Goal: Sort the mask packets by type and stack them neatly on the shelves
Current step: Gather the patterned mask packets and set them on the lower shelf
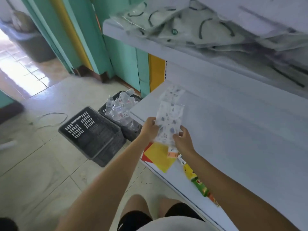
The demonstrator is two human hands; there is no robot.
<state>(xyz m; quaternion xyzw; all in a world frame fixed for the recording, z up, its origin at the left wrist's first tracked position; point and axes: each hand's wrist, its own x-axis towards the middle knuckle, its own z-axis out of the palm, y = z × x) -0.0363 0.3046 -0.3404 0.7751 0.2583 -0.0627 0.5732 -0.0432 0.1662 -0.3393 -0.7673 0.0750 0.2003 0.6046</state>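
Mask packet [169, 120] pinched by left hand [150, 129] and right hand [183, 140] over lower shelf [233, 130] (second packet [173, 92] already on it); pile [183, 25] above unsorted.

We are seeing a person who is wearing black shorts [133, 220] and a white shirt [168, 225]. The left forearm [106, 174] and the right forearm [225, 180] are showing bare, and the knees [136, 203] too, past the shorts.

Probably a shop: stocked shelves [233, 124].

The head camera looks forward and steeply down, close above the white shelf [233, 124].
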